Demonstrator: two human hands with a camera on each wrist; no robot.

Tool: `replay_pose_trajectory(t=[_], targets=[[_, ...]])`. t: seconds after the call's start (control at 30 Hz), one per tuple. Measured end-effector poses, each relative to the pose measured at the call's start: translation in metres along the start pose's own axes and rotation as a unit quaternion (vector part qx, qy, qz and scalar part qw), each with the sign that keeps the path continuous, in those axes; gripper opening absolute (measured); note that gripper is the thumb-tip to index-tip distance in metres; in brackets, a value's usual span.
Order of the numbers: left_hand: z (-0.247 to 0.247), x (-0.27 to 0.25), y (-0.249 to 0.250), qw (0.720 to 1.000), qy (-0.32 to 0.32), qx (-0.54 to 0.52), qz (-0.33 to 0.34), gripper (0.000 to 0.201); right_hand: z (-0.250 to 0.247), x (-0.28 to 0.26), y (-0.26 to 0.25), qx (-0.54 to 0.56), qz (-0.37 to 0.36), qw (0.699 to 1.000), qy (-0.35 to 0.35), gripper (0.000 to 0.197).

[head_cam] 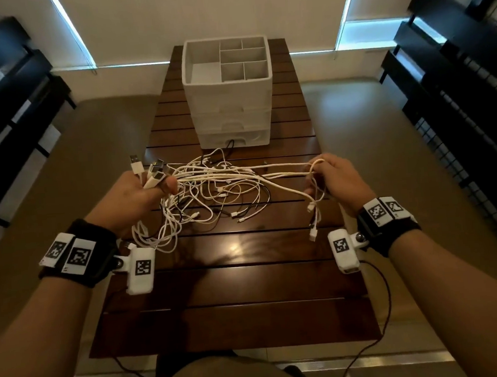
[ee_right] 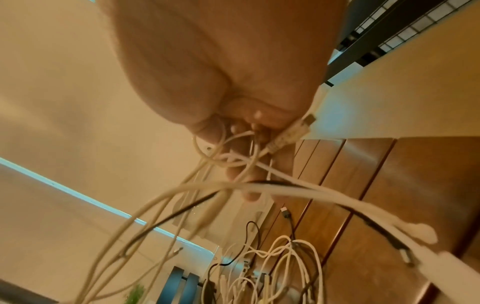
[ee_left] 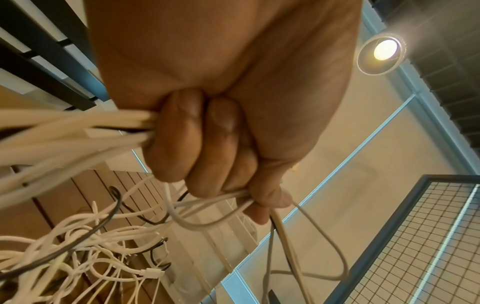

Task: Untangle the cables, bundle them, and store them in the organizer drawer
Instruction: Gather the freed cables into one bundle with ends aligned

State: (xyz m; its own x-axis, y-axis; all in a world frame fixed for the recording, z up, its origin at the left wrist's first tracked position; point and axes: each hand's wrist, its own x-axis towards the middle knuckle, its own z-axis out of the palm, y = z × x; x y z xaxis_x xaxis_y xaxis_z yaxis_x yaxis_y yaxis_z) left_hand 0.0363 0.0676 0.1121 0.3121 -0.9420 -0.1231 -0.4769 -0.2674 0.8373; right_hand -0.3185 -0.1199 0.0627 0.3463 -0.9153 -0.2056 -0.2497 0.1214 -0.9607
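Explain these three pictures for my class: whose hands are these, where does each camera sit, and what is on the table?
No machine here: a person works bare-handed, wearing cameras. The wide picture comes from a head camera; the two close-ups come from wrist cameras looking along each hand. The left hand grips a bunch of white cables near their USB plugs; the right hand holds loops of the same tangle. The rest sprawls on the slatted wooden table. Behind stands a white organizer with drawers, seemingly closed.
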Motion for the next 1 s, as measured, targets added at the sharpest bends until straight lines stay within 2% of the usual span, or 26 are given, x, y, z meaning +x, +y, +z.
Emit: replay_pose_trajectory(t=[0.13, 0.17, 0.27, 0.37, 0.43, 0.5, 0.57, 0.63, 0.7, 0.77, 0.8, 0.87, 0.9, 0.93, 1.0], targets=[[0.001, 0.000, -0.003, 1.000, -0.002, -0.020, 0.008, 0.072, 0.006, 0.007, 0.004, 0.086, -0.005, 0.993, 0.082, 0.022], [0.000, 0.000, -0.004, 1.000, -0.004, -0.016, 0.011, 0.071, 0.006, 0.009, 0.005, 0.110, -0.002, 0.990, 0.093, 0.021], [-0.001, -0.002, -0.001, 1.000, -0.004, -0.012, 0.012, 0.089, -0.001, 0.013, 0.006, 0.224, 0.019, 0.969, 0.101, 0.022], [-0.005, -0.002, -0.003, 1.000, 0.000, -0.023, -0.002, 0.094, -0.018, 0.015, 0.008, 0.305, 0.029, 0.951, 0.046, 0.023], [-0.006, -0.002, -0.008, 0.999, -0.008, -0.037, -0.007, 0.088, -0.028, 0.014, 0.009, 0.251, 0.055, 0.966, 0.014, 0.027], [-0.006, -0.003, -0.010, 0.999, -0.014, -0.042, -0.014, 0.086, -0.030, 0.014, 0.015, 0.194, 0.106, 0.975, 0.024, 0.034], [-0.004, -0.004, -0.010, 0.999, -0.021, -0.039, -0.016, 0.085, -0.027, 0.016, 0.020, 0.141, 0.129, 0.978, 0.078, 0.026], [-0.002, -0.005, -0.008, 0.999, -0.032, -0.029, -0.003, 0.074, -0.022, 0.020, 0.021, 0.063, 0.128, 0.979, 0.145, 0.021], [0.002, -0.002, -0.002, 0.999, -0.045, -0.012, 0.014, 0.056, -0.016, 0.024, 0.018, -0.092, 0.137, 0.969, 0.182, 0.035], [0.009, 0.001, 0.009, 0.998, -0.054, 0.012, 0.028, 0.044, -0.005, 0.017, 0.001, -0.305, 0.115, 0.928, 0.179, 0.053], [0.012, 0.003, 0.016, 0.997, -0.062, 0.026, 0.037, 0.043, 0.003, 0.010, -0.013, -0.338, 0.063, 0.925, 0.160, 0.061], [0.017, 0.005, 0.028, 0.994, -0.085, 0.041, 0.054, 0.047, 0.022, -0.008, -0.047, -0.276, -0.109, 0.952, 0.070, 0.071], [0.018, 0.006, 0.036, 0.993, -0.091, 0.045, 0.061, 0.046, 0.034, -0.018, -0.064, -0.237, -0.184, 0.954, 0.005, 0.075], [0.020, 0.007, 0.043, 0.991, -0.096, 0.052, 0.071, 0.044, 0.046, -0.027, -0.078, -0.230, -0.229, 0.944, -0.065, 0.078], [0.024, 0.009, 0.058, 0.987, -0.109, 0.058, 0.107, 0.043, 0.071, -0.038, -0.093, -0.266, -0.259, 0.908, -0.194, 0.077]])
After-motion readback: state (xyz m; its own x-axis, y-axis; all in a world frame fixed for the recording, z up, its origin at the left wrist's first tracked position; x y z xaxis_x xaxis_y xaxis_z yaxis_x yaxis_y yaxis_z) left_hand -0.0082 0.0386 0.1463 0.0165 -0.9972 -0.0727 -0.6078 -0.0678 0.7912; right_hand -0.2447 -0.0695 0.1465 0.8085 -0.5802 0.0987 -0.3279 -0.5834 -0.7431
